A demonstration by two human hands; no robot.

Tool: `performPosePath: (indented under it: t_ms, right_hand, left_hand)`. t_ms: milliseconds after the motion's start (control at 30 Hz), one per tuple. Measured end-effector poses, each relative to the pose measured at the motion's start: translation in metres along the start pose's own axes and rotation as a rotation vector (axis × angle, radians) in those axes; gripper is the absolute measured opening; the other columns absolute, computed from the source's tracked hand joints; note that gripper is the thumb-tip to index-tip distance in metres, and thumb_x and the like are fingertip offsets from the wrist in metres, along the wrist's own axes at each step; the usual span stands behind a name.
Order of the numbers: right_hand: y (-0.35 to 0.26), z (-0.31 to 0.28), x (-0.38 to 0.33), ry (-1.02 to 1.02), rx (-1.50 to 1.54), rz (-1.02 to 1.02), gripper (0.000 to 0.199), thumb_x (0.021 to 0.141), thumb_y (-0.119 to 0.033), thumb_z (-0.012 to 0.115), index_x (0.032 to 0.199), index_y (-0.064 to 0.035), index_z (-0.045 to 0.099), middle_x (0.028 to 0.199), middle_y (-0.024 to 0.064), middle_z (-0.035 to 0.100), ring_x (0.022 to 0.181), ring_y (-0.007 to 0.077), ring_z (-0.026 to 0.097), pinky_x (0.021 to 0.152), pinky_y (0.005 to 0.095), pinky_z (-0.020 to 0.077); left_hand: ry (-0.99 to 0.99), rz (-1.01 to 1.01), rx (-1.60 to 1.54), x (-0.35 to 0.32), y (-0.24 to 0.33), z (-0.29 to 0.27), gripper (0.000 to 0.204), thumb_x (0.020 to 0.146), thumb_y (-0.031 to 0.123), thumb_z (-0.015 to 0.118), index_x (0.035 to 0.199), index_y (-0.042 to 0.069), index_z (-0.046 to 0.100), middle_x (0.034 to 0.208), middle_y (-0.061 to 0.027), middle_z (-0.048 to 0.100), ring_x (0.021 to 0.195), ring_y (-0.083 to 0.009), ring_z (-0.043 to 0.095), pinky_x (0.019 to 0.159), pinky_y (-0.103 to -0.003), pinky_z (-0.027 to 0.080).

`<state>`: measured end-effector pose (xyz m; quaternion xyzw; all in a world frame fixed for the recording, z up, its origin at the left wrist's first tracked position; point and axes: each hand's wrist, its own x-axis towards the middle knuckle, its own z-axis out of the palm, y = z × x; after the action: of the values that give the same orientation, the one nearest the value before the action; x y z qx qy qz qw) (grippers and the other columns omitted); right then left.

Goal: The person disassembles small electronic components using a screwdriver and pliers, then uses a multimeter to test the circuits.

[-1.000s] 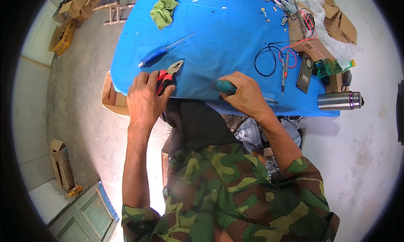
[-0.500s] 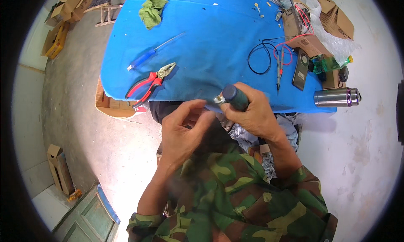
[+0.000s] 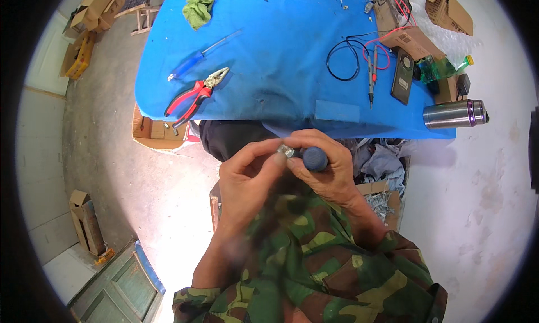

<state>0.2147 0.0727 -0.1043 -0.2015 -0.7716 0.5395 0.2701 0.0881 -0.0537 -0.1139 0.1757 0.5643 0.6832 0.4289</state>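
Below the blue table (image 3: 269, 70) edge, I've got my right hand (image 3: 328, 171) wrapped around a dark-blue round-ended tool handle (image 3: 314, 158), left hand (image 3: 247, 180) fingertips pinching its small metal tip (image 3: 286, 151); looks light, rigid, and best held by the handle.

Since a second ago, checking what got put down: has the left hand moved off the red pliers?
Yes. The left hand has drawn back off the blue table toward the body; the red pliers lie alone on it.

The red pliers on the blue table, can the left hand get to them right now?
Probably yes, but not straight away: the left hand is pinching a small metal piece. Nothing lies between it and the red pliers on the blue table.
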Motion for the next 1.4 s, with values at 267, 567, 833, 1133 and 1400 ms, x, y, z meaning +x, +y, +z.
performPosePath:
  t_ms: [267, 567, 833, 1133, 1400]
  right_hand:
    - [0.007, 0.001, -0.020, 0.066, 0.194, 0.092, 0.026, 0.083, 0.002, 0.079, 0.109, -0.0005, 0.072, 0.109, 0.0113, 0.072, 0.101, 0.0199, 0.068, 0.089, 0.0338, 0.0545]
    - [0.016, 0.000, -0.026, 0.033, 0.145, 0.046, 0.025, 0.084, -0.001, 0.079, 0.108, -0.0005, 0.073, 0.107, 0.0112, 0.072, 0.098, 0.0197, 0.068, 0.089, 0.0338, 0.0539]
    - [0.020, -0.002, -0.022, 0.007, 0.209, 0.099, 0.022, 0.084, -0.002, 0.078, 0.105, 0.0005, 0.073, 0.099, 0.0091, 0.071, 0.092, 0.0169, 0.066, 0.082, 0.0317, 0.0519]
    - [0.018, 0.002, -0.022, 0.022, 0.220, 0.140, 0.018, 0.086, -0.003, 0.077, 0.104, 0.0003, 0.073, 0.095, 0.0053, 0.070, 0.087, 0.0124, 0.064, 0.080, 0.0291, 0.0505]
    - [0.022, 0.002, -0.019, 0.019, 0.235, 0.138, 0.019, 0.088, -0.003, 0.077, 0.106, 0.0005, 0.073, 0.098, 0.0047, 0.072, 0.090, 0.0099, 0.065, 0.082, 0.0272, 0.0517]
  left_hand:
    - [0.031, -0.073, -0.104, -0.015, -0.004, 0.012, 0.020, 0.096, 0.005, 0.067, 0.115, -0.004, 0.070, 0.097, -0.0081, 0.073, 0.081, -0.0130, 0.068, 0.076, -0.027, 0.056]
    - [0.025, -0.149, -0.034, -0.013, 0.004, 0.012, 0.017, 0.094, 0.008, 0.068, 0.106, -0.003, 0.070, 0.091, -0.0069, 0.071, 0.076, -0.0127, 0.065, 0.071, -0.026, 0.053]
    - [0.027, -0.166, -0.066, -0.008, -0.008, 0.009, 0.014, 0.092, 0.007, 0.068, 0.102, -0.003, 0.069, 0.085, -0.0056, 0.068, 0.068, -0.0111, 0.062, 0.062, -0.026, 0.050]
    - [0.053, -0.137, -0.069, -0.007, -0.012, 0.011, 0.013, 0.091, 0.006, 0.064, 0.101, -0.002, 0.067, 0.083, -0.0043, 0.067, 0.065, -0.0099, 0.060, 0.059, -0.025, 0.049]
    - [0.059, -0.130, -0.068, -0.004, -0.012, 0.013, 0.013, 0.091, 0.007, 0.063, 0.100, -0.002, 0.067, 0.083, -0.0037, 0.066, 0.065, -0.0094, 0.058, 0.059, -0.024, 0.048]
